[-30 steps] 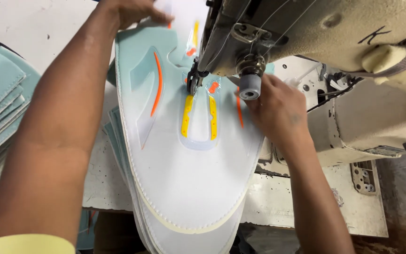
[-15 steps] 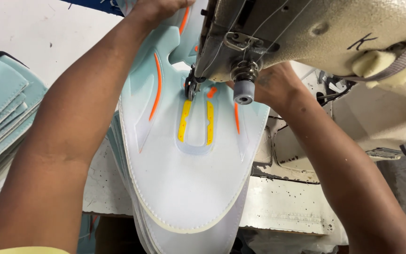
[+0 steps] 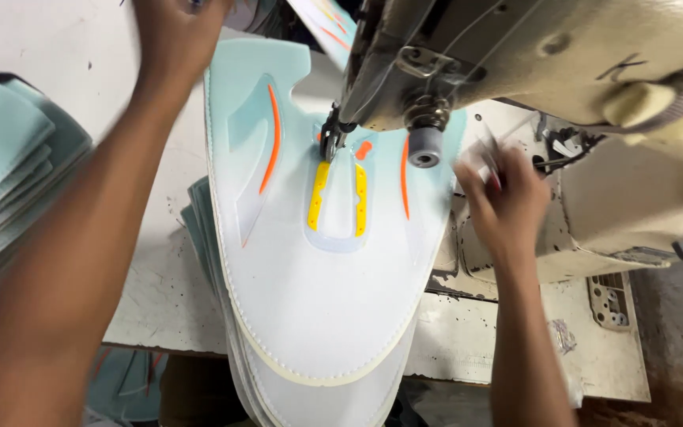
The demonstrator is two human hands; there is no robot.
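Observation:
A pale mint and white shoe upper [image 3: 310, 285] with orange stripes and a yellow U-shaped trim lies flat under the needle [image 3: 330, 142] of a beige sewing machine [image 3: 531, 55]. It tops a stack of like pieces hanging over the table's front edge. My left hand [image 3: 179, 35] reaches to the far end of the piece at the top of the view; its fingers are cut off by the frame. My right hand [image 3: 503, 198] hovers blurred just right of the piece, beside the machine's base, fingers loosely curled with nothing visible in them.
A pile of mint foam panels [image 3: 1, 174] sits at the left edge. The worn white table [image 3: 476, 348] ends near the bottom, with a metal plate [image 3: 612, 300] at its right. Another striped piece [image 3: 327, 24] lies behind the machine head.
My right hand has come off the piece near the presser foot and swung out to the right. My left hand has stretched further away along the piece.

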